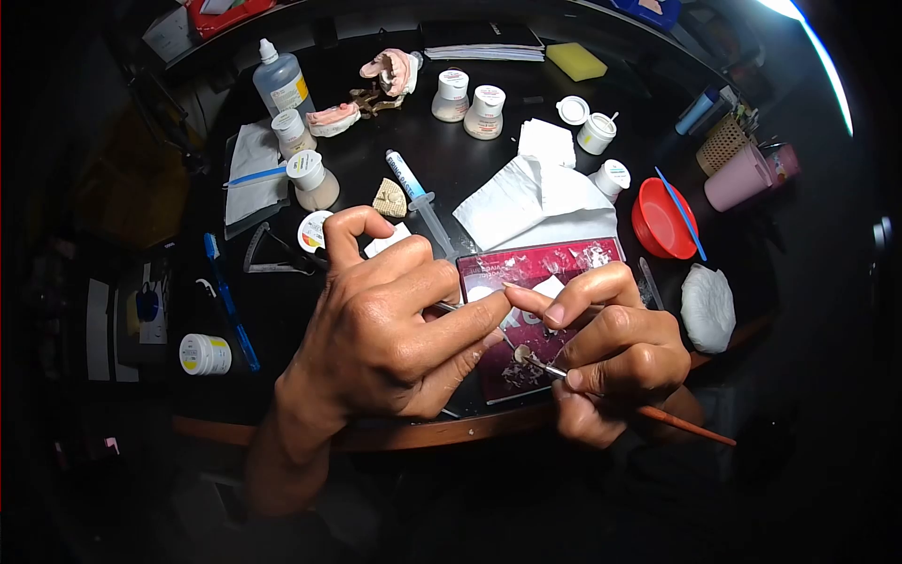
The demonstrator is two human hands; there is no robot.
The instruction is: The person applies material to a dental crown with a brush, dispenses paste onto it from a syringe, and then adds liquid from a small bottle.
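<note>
My left hand (385, 329) is closed round a thin dark metal tool (445, 306), its fingertips reaching toward the middle. Pinched in my right hand (615, 352) is a brush (681, 424) with a reddish-brown handle and metal neck; its tip meets a small pale piece (521, 354). The index fingers of both hands come close together or touch, above the piece. Beneath them lies a dark red booklet (587, 252), dusted with white flakes and smears. What else the left fingers hold is hidden.
Behind the hands stand white-capped jars (486, 113), a syringe (413, 188), white tissues (512, 202) and dental models (334, 119). A red bowl (665, 218) and a white wrapped lump (707, 307) are at right. A blue toothbrush (230, 305) and a jar (205, 354) lie left.
</note>
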